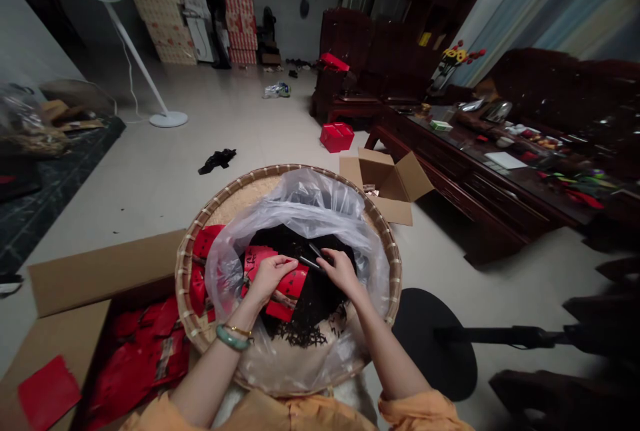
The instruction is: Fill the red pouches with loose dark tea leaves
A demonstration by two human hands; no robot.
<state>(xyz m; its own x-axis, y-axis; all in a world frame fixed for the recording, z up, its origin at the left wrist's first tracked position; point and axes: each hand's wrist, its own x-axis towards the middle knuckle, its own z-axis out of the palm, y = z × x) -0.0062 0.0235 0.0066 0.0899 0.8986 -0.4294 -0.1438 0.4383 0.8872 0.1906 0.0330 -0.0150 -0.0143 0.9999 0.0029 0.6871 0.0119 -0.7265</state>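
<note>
A wide round bamboo basket [181,271] sits in front of me, lined with a clear plastic bag [325,218]. Inside the bag lies a heap of dark, twisted loose leaves [310,311] that look like tea. My left hand [273,276] pinches the edge of a red packet [295,282] lying over more red packets on the heap. My right hand [341,272] is closed on a slim black tool [311,263] with two narrow parts, its tip close to my left fingers. The exact kind of tool cannot be made out.
A cardboard box of red packets [140,351] stands at the left, beside the basket. Beyond the basket are another open carton [385,178] and a red box [337,136]. A black round stand base [435,344] is at right, near a dark wooden table [450,158].
</note>
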